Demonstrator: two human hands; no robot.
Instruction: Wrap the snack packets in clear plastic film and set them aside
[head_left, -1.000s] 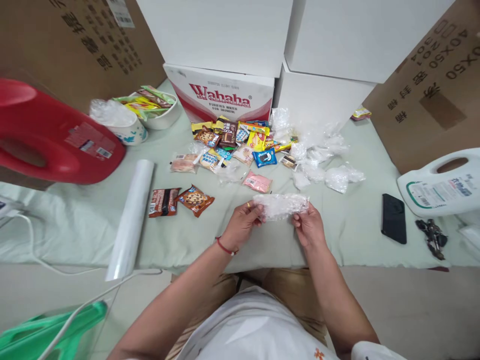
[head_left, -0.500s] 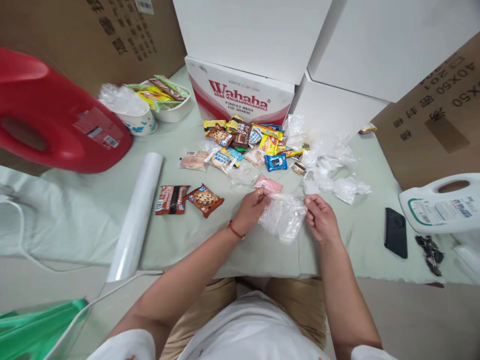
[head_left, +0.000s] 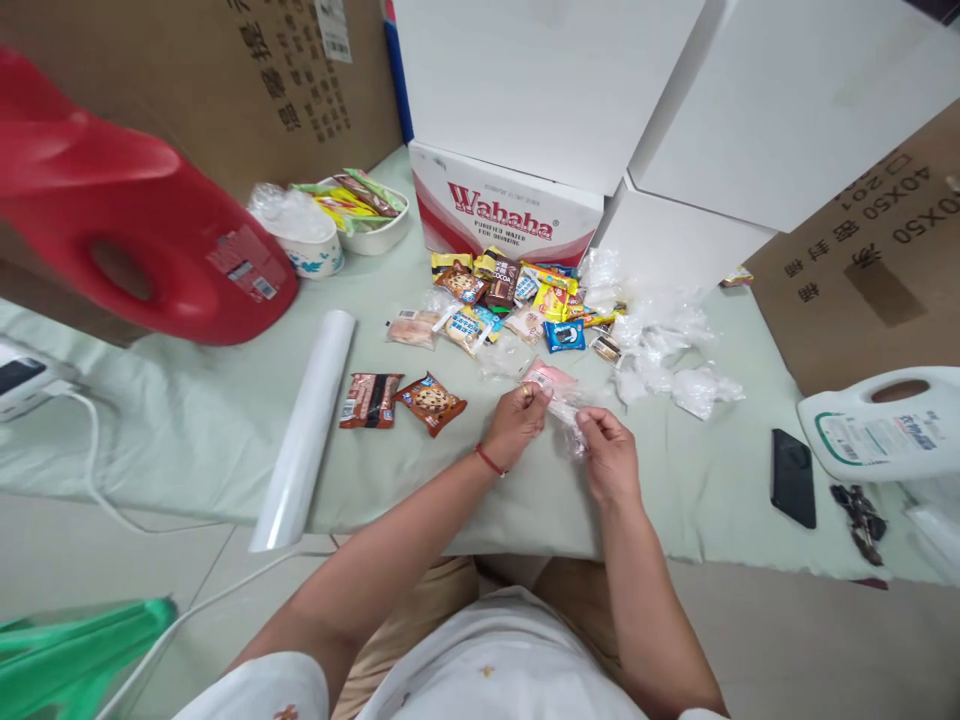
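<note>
Between my two hands is a crumpled clear plastic bag (head_left: 568, 425). My left hand (head_left: 516, 428), with a red cord at the wrist, pinches its left side. The fingers of my right hand (head_left: 611, 452) are closed on its right side. Just beyond my left fingertips lies a pink packet (head_left: 553, 376); whether the fingers touch it I cannot tell. To the left, a brown cookie packet (head_left: 430, 403) and a brown packet with a dark band (head_left: 370, 400) rest on the cloth. A pile of wrapped snacks (head_left: 517, 300) lies farther back.
Loose clear bags (head_left: 660, 340) lie right of the pile. A plastic film roll (head_left: 304, 430), red jug (head_left: 172, 240), paper cup (head_left: 311, 245) and white tub (head_left: 381, 235) are left. A Wahaha box (head_left: 502, 215) stands behind. Phone (head_left: 793, 478), keys (head_left: 859, 522) and white bottle (head_left: 885, 425) are right.
My right hand has moved left toward my left hand. The bag, spread out flat before, is now bunched and narrower. The whole view has shifted slightly.
</note>
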